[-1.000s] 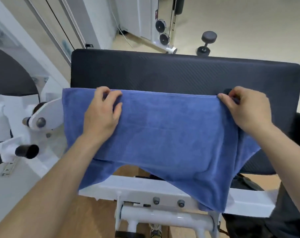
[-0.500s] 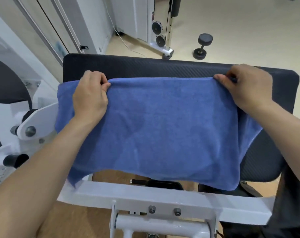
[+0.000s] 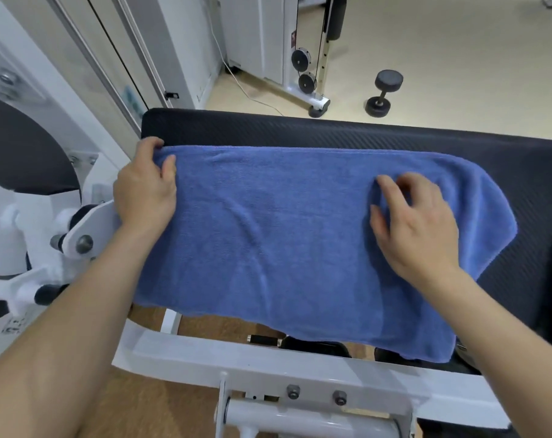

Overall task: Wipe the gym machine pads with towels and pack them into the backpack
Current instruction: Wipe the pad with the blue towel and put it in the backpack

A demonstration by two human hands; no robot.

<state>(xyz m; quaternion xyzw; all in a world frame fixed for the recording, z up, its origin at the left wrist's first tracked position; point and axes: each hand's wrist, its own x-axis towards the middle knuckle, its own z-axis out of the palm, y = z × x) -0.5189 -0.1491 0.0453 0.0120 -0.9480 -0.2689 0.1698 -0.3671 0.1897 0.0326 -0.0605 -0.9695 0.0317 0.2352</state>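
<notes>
Towel: I see the blue towel (image 3: 284,241) spread flat over the black pad (image 3: 347,134), its near edge hanging off the pad's front over the white frame bar (image 3: 300,368).
Pad: a strip of it shows bare beyond the towel's far edge, and more on the right side past the towel's rounded corner.
Left hand: my left hand (image 3: 145,194) is at the towel's far left corner; the thumb lies on top of the cloth and the fingers curl over the edge, so it pinches that corner.
Right hand: my right hand (image 3: 416,222) sits on top of the towel toward its right part, well in from the edge; fingers spread and loosely bent, tips on the cloth, holding nothing. The fingers are blurred.
Between the hands: an open stretch of towel with shallow creases.
Left of the pad: white machine arm with a bolt (image 3: 84,243) and a black-tipped handle (image 3: 47,294), just beside my left wrist.
Floor beyond: a black dumbbell (image 3: 383,93) and a cable machine's pulleys (image 3: 304,71), well apart from the pad.
Obstruction: my right forearm covers part of the towel's lower right.
</notes>
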